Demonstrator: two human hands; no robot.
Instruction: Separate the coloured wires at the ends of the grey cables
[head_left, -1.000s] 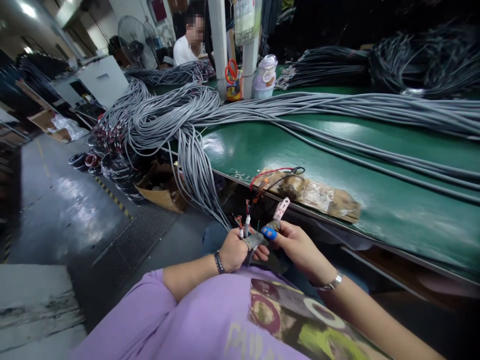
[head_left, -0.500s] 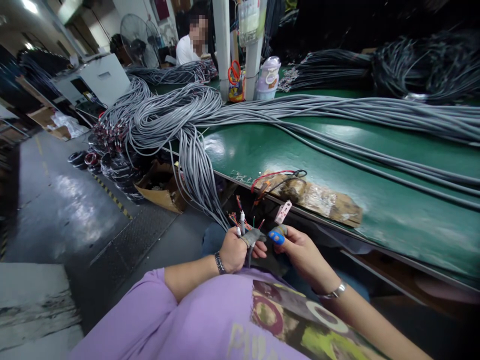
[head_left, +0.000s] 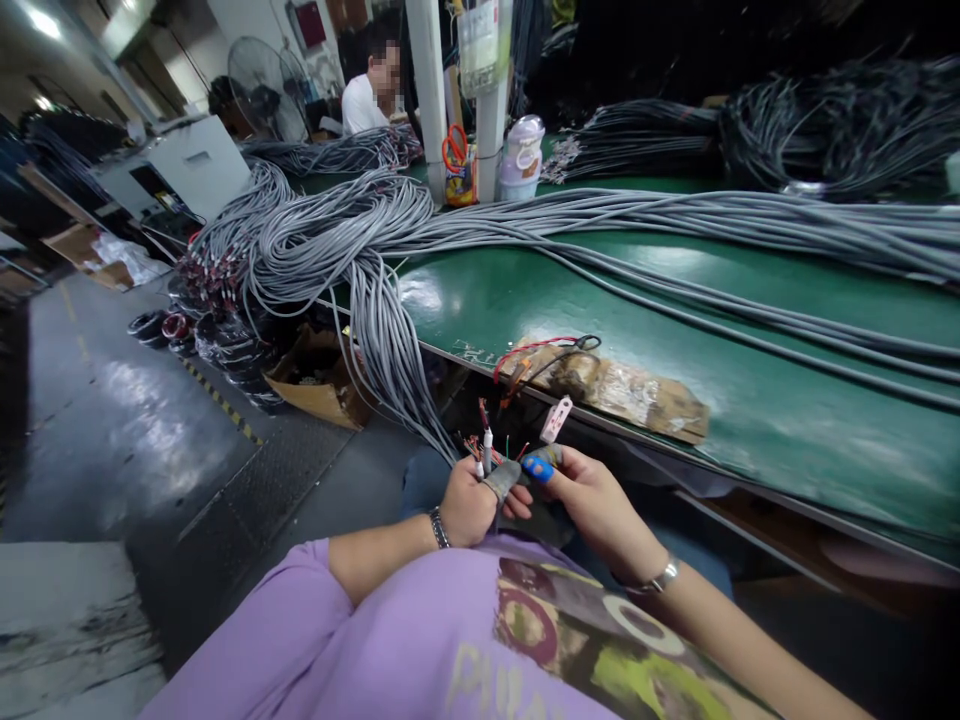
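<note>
Beyond our hands, the long green bench top point(head_left: 675, 330) carries a thick bundle of grey cables point(head_left: 390, 330), which spills off its edge down to our left hand point(head_left: 466, 505). That hand is closed round one cable, keeping its stripped coloured wire tips point(head_left: 486, 445) upright, likely for easy reach. Just beside it, our right hand point(head_left: 592, 500) pinches a small white plastic connector point(head_left: 556, 419), held up near the tips.

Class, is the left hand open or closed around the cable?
Closed: left hand fists round the grey cable, wire ends sticking up.
</note>
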